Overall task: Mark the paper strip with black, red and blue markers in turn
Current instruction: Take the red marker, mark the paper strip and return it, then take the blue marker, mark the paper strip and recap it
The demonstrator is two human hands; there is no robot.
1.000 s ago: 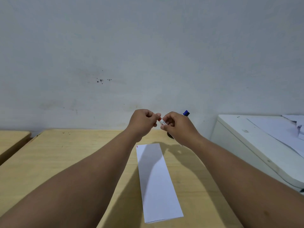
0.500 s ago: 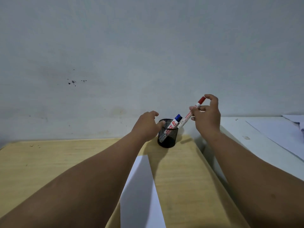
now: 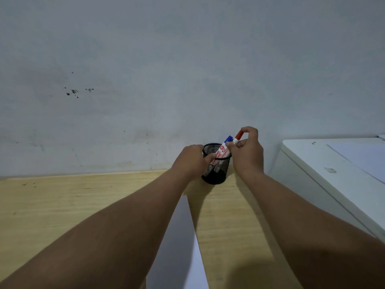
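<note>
While the right hand (image 3: pixel 248 152) lowered the red marker (image 3: pixel 237 137) into the black mesh cup (image 3: pixel 216 163), fingers (image 3: pixel 246 130) pinched narrow around its capped top, the left hand (image 3: pixel 192 158) curled against the cup's near rim to steady it. The blue marker (image 3: pixel 226 142) leaned inside the cup, touching the red one. The paper strip (image 3: pixel 179 247) lay on the counter (image 3: pixel 83 205) just in front of the cup. To my eye the light cup could tip if the left hand eased off, or the red barrel could jam against the blue. Red round logos showed on the barrels; the lettering was too small to read.
</note>
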